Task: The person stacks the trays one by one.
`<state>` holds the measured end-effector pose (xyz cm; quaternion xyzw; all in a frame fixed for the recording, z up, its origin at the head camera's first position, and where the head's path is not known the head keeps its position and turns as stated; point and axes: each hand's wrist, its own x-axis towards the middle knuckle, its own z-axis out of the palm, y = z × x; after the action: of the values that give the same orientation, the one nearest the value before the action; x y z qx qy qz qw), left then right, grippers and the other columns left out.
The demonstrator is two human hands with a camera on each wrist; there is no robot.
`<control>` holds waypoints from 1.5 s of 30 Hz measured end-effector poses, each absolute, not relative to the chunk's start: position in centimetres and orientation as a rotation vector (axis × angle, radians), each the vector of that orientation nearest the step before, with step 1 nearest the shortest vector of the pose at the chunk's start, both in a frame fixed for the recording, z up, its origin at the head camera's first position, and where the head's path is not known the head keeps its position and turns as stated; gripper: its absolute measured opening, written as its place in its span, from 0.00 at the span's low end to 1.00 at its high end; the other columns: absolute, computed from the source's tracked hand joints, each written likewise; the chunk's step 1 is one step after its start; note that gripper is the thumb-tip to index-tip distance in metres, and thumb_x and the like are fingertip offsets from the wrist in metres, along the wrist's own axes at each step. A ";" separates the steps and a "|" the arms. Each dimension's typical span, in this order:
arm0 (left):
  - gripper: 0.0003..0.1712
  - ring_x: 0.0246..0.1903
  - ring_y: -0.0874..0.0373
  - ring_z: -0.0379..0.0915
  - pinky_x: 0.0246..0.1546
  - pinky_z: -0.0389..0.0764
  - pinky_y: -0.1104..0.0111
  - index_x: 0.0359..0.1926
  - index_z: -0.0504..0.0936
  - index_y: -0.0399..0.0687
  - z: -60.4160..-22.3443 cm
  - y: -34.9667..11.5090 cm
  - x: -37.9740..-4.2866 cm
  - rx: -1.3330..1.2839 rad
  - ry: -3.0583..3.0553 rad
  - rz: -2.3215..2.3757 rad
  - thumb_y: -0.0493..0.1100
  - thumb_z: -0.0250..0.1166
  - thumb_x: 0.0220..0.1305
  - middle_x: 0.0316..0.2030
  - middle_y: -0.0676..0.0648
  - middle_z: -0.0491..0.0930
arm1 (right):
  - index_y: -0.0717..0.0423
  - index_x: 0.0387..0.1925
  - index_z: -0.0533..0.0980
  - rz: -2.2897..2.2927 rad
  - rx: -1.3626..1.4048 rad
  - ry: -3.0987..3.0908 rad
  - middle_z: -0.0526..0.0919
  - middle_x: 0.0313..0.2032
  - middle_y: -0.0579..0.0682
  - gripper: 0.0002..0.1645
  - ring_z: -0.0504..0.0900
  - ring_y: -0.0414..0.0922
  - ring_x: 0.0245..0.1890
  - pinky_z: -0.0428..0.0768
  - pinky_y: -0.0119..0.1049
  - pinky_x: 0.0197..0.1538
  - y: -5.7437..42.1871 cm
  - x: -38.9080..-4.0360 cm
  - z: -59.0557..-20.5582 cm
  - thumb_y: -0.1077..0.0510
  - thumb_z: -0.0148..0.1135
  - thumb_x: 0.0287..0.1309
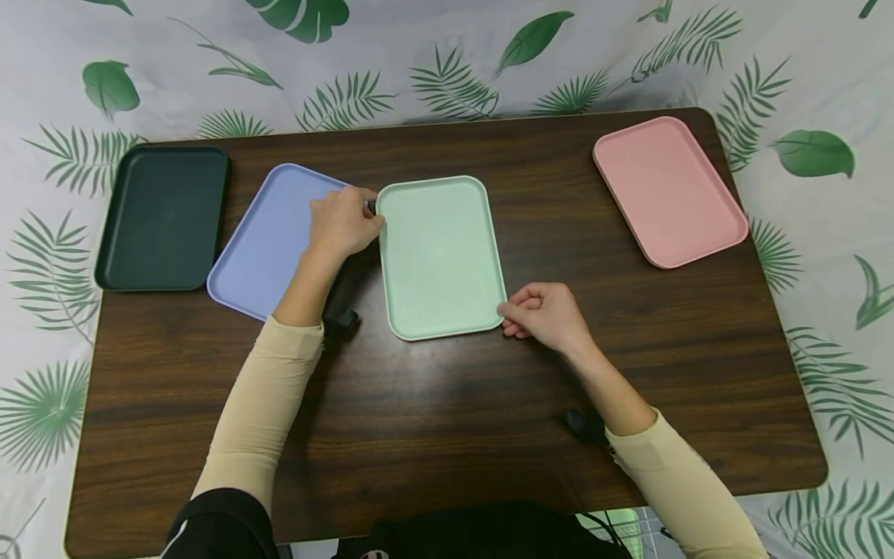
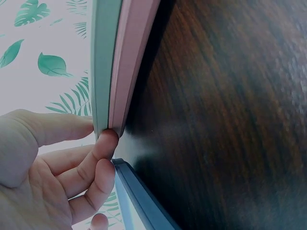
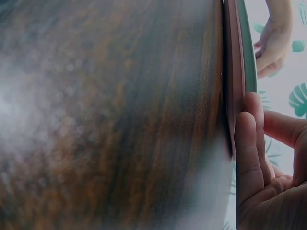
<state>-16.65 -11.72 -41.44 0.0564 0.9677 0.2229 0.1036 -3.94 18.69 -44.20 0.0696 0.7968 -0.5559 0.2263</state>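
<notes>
A light green tray point(image 1: 443, 256) lies at the middle of the table, stacked on a pink tray point(image 2: 135, 52) whose edge shows below it in both wrist views. My left hand point(image 1: 341, 221) pinches the green tray's left edge near its far corner, thumb at the top rim and a fingertip where the two trays meet. At the near right corner, my right hand point(image 1: 548, 317) pinches the green tray's edge between thumb and fingers. In the right wrist view, two fingertips point(image 3: 246, 122) lie along the sides of the stacked trays.
A blue tray point(image 1: 261, 241) lies angled under my left forearm, close to a dark green tray point(image 1: 161, 217) at the far left. Another pink tray point(image 1: 670, 190) sits at the back right of the brown wooden table point(image 1: 447, 419). Leaf-patterned cloth point(image 1: 391, 46) hangs behind.
</notes>
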 end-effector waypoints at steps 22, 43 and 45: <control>0.17 0.30 0.49 0.70 0.44 0.64 0.49 0.51 0.82 0.47 -41.9 -11.8 -16.7 0.165 2.887 0.659 0.43 0.57 0.63 0.20 0.47 0.77 | 0.66 0.32 0.78 -1.530 0.183 2.206 0.85 0.23 0.57 0.13 0.86 0.50 0.23 0.83 0.41 0.28 18.9 -4.0 -44.4 0.57 0.68 0.57; 0.23 0.34 0.47 0.73 0.45 0.64 0.48 0.59 0.78 0.48 -41.4 -11.8 -16.8 0.121 2.901 0.636 0.50 0.57 0.66 0.30 0.46 0.83 | 0.67 0.37 0.79 -1.562 0.195 2.187 0.85 0.26 0.60 0.17 0.86 0.49 0.24 0.84 0.41 0.29 19.8 -3.8 -43.9 0.53 0.66 0.59; 0.23 0.33 0.47 0.73 0.42 0.63 0.49 0.59 0.78 0.47 -41.2 -11.7 -16.9 0.125 2.936 0.636 0.50 0.57 0.66 0.28 0.47 0.83 | 0.68 0.38 0.79 -1.575 0.204 2.190 0.85 0.27 0.61 0.19 0.86 0.49 0.24 0.84 0.41 0.29 20.5 -3.8 -43.7 0.53 0.66 0.58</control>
<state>-16.93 -11.69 -41.25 0.0415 0.9743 0.2111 0.0675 -3.81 20.46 -43.71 0.0735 0.7904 -0.5684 0.2164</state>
